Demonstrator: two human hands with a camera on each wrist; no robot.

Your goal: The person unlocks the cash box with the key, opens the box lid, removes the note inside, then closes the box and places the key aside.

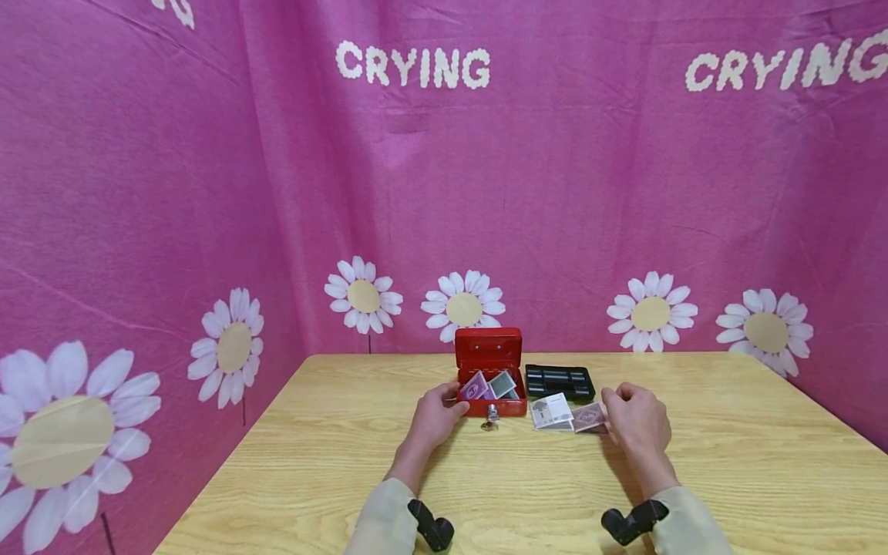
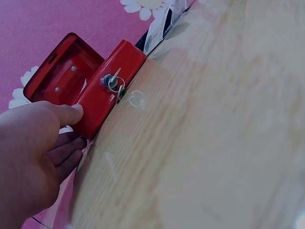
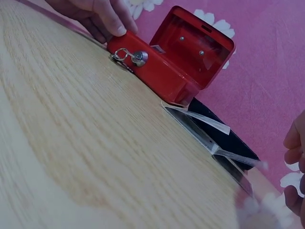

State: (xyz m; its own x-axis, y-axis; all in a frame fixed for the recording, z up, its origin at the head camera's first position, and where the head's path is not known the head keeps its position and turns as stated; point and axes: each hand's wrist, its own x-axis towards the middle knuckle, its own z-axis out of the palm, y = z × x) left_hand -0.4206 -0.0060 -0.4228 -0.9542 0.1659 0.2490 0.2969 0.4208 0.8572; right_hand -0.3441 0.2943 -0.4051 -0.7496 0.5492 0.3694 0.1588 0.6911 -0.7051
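Note:
My left hand (image 1: 435, 416) holds the left side of a red cash box (image 2: 114, 81), its thumb on the front edge and its fingers along the side. The lid (image 1: 488, 348) stands raised. Inside the box lie a purple banknote (image 1: 475, 386) and a greenish one (image 1: 502, 384). My right hand (image 1: 637, 416) is beside a folded brownish banknote (image 1: 588, 417) on the table, fingers loosely curled. The right wrist view shows a gap between those fingers and the folded notes. A pale folded banknote (image 1: 553, 412) lies just left of the brownish one.
A black compartment tray (image 1: 559, 381) lies behind the loose banknotes, right of the box. Keys on a ring (image 2: 117, 85) hang from the lock (image 3: 139, 58) on the box front. The wooden table (image 1: 326, 447) backs onto a pink curtain (image 1: 555, 193) with daisies.

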